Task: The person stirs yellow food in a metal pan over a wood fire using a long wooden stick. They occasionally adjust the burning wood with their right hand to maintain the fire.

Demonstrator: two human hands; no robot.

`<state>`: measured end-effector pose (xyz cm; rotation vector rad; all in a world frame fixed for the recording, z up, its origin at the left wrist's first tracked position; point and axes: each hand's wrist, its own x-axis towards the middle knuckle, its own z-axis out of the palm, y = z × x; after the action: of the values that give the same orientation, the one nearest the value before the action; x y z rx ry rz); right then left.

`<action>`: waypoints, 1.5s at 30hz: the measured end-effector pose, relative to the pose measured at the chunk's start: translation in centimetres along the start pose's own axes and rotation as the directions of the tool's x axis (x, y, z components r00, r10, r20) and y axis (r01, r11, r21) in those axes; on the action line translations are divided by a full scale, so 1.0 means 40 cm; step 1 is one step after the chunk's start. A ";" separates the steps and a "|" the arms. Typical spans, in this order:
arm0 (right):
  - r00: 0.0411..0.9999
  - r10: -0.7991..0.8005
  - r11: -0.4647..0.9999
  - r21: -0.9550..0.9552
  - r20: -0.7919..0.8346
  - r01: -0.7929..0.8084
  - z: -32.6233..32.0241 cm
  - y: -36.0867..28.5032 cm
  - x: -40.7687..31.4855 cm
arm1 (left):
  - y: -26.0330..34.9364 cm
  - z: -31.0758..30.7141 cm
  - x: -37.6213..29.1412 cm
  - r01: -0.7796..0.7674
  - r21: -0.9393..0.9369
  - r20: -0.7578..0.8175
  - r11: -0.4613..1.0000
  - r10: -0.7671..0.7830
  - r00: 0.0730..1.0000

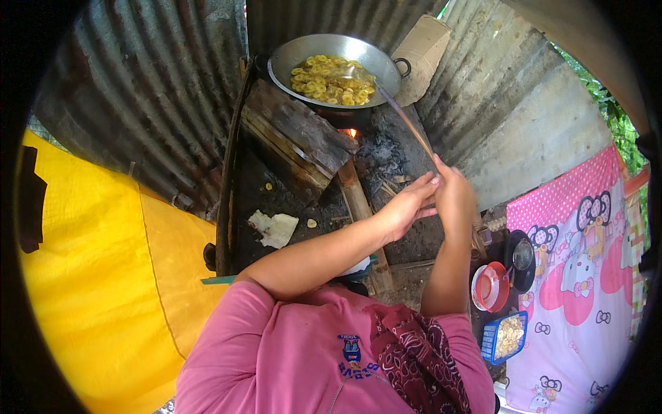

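My right hand [454, 196] is closed around the wooden handle [406, 121] of a metal skimmer or ladle, seen at a slant. The metal head [354, 73] rests among yellow slices [323, 88], apparently banana, frying in oil in a wide metal wok [336, 45]. Close against my right hand is my left hand [406, 207], its fingers extended and apart, holding nothing that I can see. Below the wok a small flame [352, 133] shows beside a charred wooden board or log [300, 129]. The handle's lower end is hidden by my right hand.
Corrugated metal sheets [465, 103] surround the fire, with cardboard [424, 57] by the wok. A bamboo or wood piece [357, 196] and ash [385, 150] lie below. To the right are a red bowl [494, 287] and a blue basket [489, 339] of pale slices [509, 336].
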<state>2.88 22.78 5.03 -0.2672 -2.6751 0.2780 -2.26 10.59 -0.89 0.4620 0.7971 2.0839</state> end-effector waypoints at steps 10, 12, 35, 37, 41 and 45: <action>0.996 -0.060 0.996 0.068 0.061 0.056 0.026 0.028 -0.011 | 0.005 -0.008 0.014 -0.041 -0.016 -0.028 0.999 0.041 0.999; 0.996 0.014 0.999 0.044 0.084 -0.018 0.003 0.026 -0.025 | 0.003 -0.001 0.011 -0.034 -0.041 -0.073 0.999 0.031 0.997; 1.000 0.001 1.000 -0.018 0.026 -0.001 -0.046 -0.132 -0.036 | 0.081 0.013 -0.073 -0.018 -0.111 -0.188 0.994 -0.003 0.982; 0.984 0.146 0.987 -0.077 0.100 -0.139 -0.074 -0.144 -0.061 | 0.090 0.014 -0.099 -0.024 -0.139 -0.164 0.990 0.001 0.987; 0.974 0.183 0.979 -0.111 0.136 -0.169 -0.098 -0.167 -0.098 | 0.096 0.020 -0.125 0.022 -0.162 -0.059 0.987 -0.032 0.998; 0.999 -0.040 0.999 -0.014 0.036 0.041 -0.085 -0.225 -0.073 | 0.116 0.010 -0.139 0.051 -0.136 -0.070 0.989 -0.061 0.996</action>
<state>5.68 13.96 9.00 -0.2138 -2.7148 0.2534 -1.46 4.16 2.35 0.2873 0.6996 2.0960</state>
